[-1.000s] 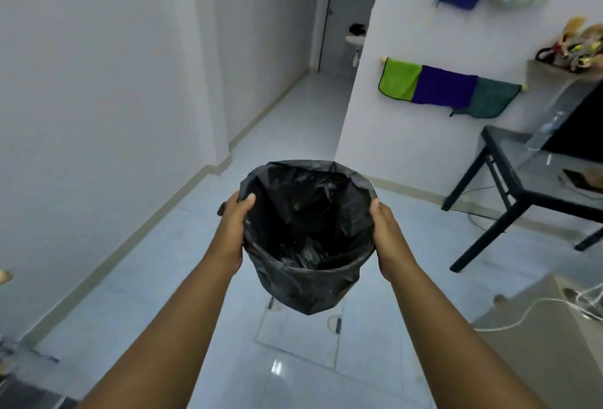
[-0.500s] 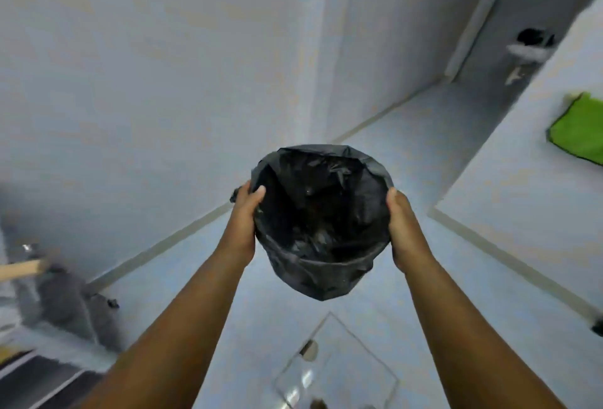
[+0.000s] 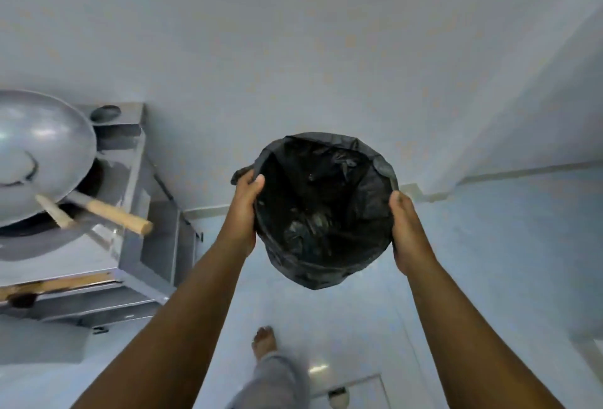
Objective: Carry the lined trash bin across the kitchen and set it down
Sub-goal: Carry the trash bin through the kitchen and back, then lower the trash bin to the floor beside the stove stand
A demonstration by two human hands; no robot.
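A small round trash bin lined with a black plastic bag hangs in the air in front of me, above the pale tiled floor. My left hand grips its left rim, thumb over the liner's edge. On the opposite side my right hand clasps the rim and wall. The bin's mouth faces up toward me and only crumpled liner shows inside. The bin's own wall is hidden under the bag.
A metal stove stand carries a large wok with a wooden handle jutting right, at the left. A plain wall is straight ahead. My bare foot steps on the floor; a floor drain lies at bottom.
My view has swung left: the towels, black table and doorway have gone, and the stove with the wok has come in at the left. Both hands keep the same hold on the bin.
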